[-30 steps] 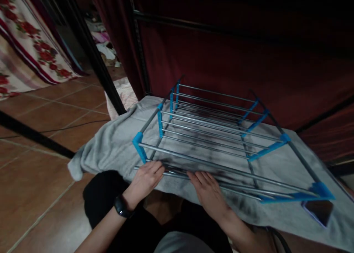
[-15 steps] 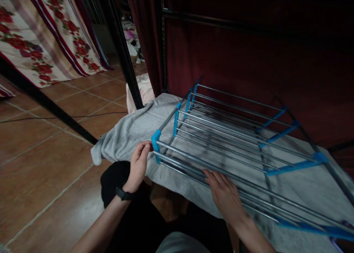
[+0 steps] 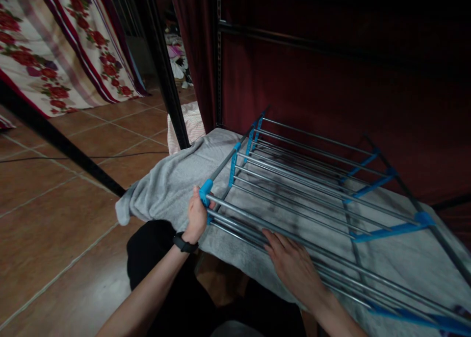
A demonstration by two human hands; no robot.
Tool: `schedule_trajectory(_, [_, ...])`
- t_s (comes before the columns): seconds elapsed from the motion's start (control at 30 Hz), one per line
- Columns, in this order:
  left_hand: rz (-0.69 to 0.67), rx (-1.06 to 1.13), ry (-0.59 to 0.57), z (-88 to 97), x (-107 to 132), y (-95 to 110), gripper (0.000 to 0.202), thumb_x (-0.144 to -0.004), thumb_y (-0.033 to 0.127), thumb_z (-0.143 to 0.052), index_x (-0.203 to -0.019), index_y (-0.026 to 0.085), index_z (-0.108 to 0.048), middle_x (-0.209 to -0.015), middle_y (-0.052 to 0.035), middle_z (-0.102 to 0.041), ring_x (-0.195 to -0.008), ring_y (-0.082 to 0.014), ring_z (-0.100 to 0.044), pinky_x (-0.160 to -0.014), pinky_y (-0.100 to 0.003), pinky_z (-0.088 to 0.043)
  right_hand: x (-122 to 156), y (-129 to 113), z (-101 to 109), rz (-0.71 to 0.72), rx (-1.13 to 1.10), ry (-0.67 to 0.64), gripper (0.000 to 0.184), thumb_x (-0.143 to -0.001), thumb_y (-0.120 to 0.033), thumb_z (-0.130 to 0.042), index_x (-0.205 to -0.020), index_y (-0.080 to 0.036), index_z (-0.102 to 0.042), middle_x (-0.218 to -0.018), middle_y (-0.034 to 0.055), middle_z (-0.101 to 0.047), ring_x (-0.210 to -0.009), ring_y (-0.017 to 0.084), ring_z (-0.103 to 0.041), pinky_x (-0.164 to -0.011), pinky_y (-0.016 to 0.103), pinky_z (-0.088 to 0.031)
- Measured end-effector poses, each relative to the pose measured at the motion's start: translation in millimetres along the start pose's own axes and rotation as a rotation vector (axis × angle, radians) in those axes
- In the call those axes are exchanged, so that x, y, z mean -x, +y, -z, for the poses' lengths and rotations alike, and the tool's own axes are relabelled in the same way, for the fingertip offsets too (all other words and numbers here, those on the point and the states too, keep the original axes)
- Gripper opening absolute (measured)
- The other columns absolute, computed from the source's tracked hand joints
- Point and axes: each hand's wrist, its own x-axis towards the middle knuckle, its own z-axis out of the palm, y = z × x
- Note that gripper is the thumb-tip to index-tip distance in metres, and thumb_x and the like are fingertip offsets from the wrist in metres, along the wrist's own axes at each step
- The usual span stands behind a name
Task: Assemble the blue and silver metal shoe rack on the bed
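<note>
From where I stand, the person's left hand [image 3: 197, 214] is wrapped round a blue corner piece [image 3: 204, 194] of a metal drying rack [image 3: 294, 174], thumb up along the outer side and fingertips showing just past it. A black wristband [image 3: 185, 242] sits right below that hand. The right hand [image 3: 292, 261], well off to the left hand's right, lies over the near rods with its fingers stretched out side by side; I can't tell whether it grips any of them. The rack itself spreads from the left hand away to the right and beyond both hands, its bars running in rows, with another blue bracket [image 3: 425, 219] farther out, to the right of the right hand. It rests on a gray blanket [image 3: 172, 182], which reaches past the left hand on its left in loose folds. Below and between the hands are the person's black-clad legs [image 3: 147, 253]. Past both hands, behind the rack, hangs a dark red curtain [image 3: 312, 82], while far to the left of the left hand I see a flowered curtain [image 3: 47, 42] above the tiled floor [image 3: 55, 219]
</note>
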Motion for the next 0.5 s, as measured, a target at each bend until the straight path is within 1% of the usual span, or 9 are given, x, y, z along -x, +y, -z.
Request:
schedule_trajectory(0.13, [0.012,0.062,0.040,-3.0,0,-3,0.066,-0.093,0.070,-0.029,-0.057,0.020,-0.052,-0.045,-0.0007,-0.048,-0.044,-0.0125,-0.044,-0.049,-0.025,-0.038,-35,-20,-1,0.076,-0.084,-0.069,0.046,-0.100,-0.027,-0.045,-0.145,-0.020,-0.044,-0.127,0.0102,-0.065,-0.105,0.023,-0.066,-0.083,0.033,-0.051])
schedule_trajectory(0.23, [0.021,0.087,0.041,-4.8,2,1,0.065,-0.093,0.070,-0.030,-0.058,0.019,-0.052,-0.046,-0.0004,-0.049,-0.045,-0.0122,-0.045,-0.049,-0.025,-0.037,-63,-32,-5,0.127,-0.231,-0.070,0.049,-0.098,-0.029,-0.049,-0.146,-0.023,-0.042,-0.125,0.0108,-0.065,-0.099,0.024,-0.067,-0.077,0.032,-0.050])
schedule_trajectory(0.3, [0.027,0.072,0.038,-5.1,3,4,0.065,-0.093,0.070,-0.029,-0.056,0.019,-0.051,-0.047,-0.0007,-0.048,-0.045,-0.0120,-0.045,-0.049,-0.025,-0.037,-77,-35,-6,0.136,-0.348,-0.082,0.044,-0.097,-0.029,-0.050,-0.141,-0.026,-0.048,-0.113,0.0090,-0.069,-0.087,0.022,-0.068,-0.070,0.029,-0.048])
schedule_trajectory(0.37, [0.057,0.065,0.030,-4.9,2,5,0.066,-0.092,0.070,-0.029,-0.054,0.020,-0.049,-0.047,-0.0011,-0.047,-0.044,-0.0119,-0.044,-0.048,-0.025,-0.036,-86,-34,-7,0.136,-0.431,-0.130,0.031,-0.097,-0.027,-0.050,-0.127,-0.027,-0.057,-0.094,0.0055,-0.071,-0.075,0.019,-0.066,-0.061,0.026,-0.042])
schedule_trajectory(0.43, [0.083,0.057,0.020,-4.3,2,7,0.066,-0.093,0.069,-0.029,-0.052,0.020,-0.048,-0.046,-0.0014,-0.047,-0.043,-0.0118,-0.043,-0.048,-0.026,-0.036,-89,-30,-8,0.147,-0.482,-0.163,0.021,-0.097,-0.028,-0.049,-0.114,-0.026,-0.061,-0.079,0.0022,-0.067,-0.065,0.017,-0.060,-0.055,0.025,-0.035])
schedule_trajectory(0.5, [0.083,0.030,0.010,-3.9,3,10,0.066,-0.094,0.066,-0.029,-0.052,0.020,-0.048,-0.046,-0.0018,-0.048,-0.044,-0.0120,-0.044,-0.050,-0.026,-0.038,-90,-26,-10,0.167,-0.541,-0.157,0.020,-0.097,-0.030,-0.048,-0.111,-0.025,-0.061,-0.074,0.0007,-0.063,-0.060,0.015,-0.055,-0.053,0.025,-0.031])
